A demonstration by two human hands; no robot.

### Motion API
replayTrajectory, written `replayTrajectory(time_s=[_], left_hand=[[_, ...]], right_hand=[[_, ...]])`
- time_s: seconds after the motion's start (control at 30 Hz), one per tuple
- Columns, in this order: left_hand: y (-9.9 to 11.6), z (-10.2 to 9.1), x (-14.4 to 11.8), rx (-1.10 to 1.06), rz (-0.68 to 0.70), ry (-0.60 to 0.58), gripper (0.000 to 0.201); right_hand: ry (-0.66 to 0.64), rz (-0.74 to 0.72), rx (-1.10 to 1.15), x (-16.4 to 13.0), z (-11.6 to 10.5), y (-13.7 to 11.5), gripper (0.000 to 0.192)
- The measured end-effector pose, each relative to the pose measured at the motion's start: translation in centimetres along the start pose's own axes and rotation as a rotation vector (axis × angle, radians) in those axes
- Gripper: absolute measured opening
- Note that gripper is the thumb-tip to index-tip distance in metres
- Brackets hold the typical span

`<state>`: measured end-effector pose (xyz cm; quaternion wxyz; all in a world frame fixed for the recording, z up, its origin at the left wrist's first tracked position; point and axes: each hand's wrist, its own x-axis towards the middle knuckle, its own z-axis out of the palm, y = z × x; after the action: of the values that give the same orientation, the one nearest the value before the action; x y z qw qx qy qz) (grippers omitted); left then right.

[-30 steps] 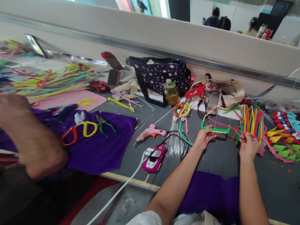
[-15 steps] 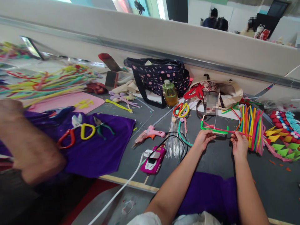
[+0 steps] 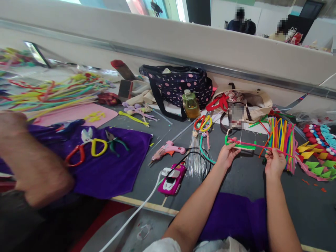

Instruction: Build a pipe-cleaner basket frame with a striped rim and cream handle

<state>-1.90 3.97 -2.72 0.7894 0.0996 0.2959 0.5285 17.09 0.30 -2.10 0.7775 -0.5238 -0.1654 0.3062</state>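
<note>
My left hand point(image 3: 229, 154) is closed around a piece made of green pipe cleaner point(image 3: 246, 147), with a pale strip along its lower edge and a bent-up end on the left. A long pink pipe cleaner point(image 3: 258, 146) runs from that piece across to my right hand point(image 3: 275, 163), whose fingers pinch it. Its free end sticks out past the right hand, over a bundle of multicoloured pipe cleaners point(image 3: 280, 140). Between the hands the pink strand is nearly straight and slopes slightly down to the right.
A pink glue gun point(image 3: 168, 151), a magenta power strip point(image 3: 172, 179), scissors point(image 3: 202, 123) and thin wires point(image 3: 195, 157) lie to the left. Behind stand a bottle point(image 3: 190, 105), a dotted bag point(image 3: 178, 84) and a tote point(image 3: 258, 101). Another person's arm point(image 3: 34, 161) is at far left, blurred.
My right hand has moved to the right along the pink pipe cleaner, away from the green piece. The left hand has hardly moved.
</note>
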Motion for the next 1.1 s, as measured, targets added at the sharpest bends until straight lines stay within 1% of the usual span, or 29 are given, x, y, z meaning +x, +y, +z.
replayTrajectory(time_s=[0.17,0.33,0.43,0.57,0.63,0.8,0.93,1.1], left_hand=[[-0.1,-0.2,0.3,-0.026,0.027,0.048,0.028],[-0.4,-0.3,0.3,0.011,0.06,0.099,0.032],[-0.5,-0.2,0.1,0.062,0.093,0.082,0.037],[-0.7,-0.2,0.0,0.143,0.13,0.043,0.032],[-0.7,-0.3,0.1,0.143,0.144,0.06,0.031],[-0.5,-0.4,0.4,0.068,0.194,0.2,0.035],[-0.6,-0.1,0.3,0.027,0.283,0.219,0.036],[-0.4,0.5,-0.5,0.069,0.411,0.253,0.049]], right_hand=[[0.007,0.018,0.02,0.1,-0.1,0.0,0.028],[-0.076,0.116,-0.014,-0.8,0.5,0.7,0.029],[-0.13,0.16,-0.041,-1.4,1.0,1.1,0.032],[-0.163,0.208,-0.058,-1.8,1.3,1.3,0.033],[-0.156,0.195,-0.058,-1.7,1.2,1.2,0.032],[-0.089,0.11,-0.016,-0.9,0.7,0.9,0.027],[-0.032,0.058,0.015,-0.7,0.5,0.7,0.027],[-0.032,0.04,0.044,-0.9,0.6,0.6,0.027]])
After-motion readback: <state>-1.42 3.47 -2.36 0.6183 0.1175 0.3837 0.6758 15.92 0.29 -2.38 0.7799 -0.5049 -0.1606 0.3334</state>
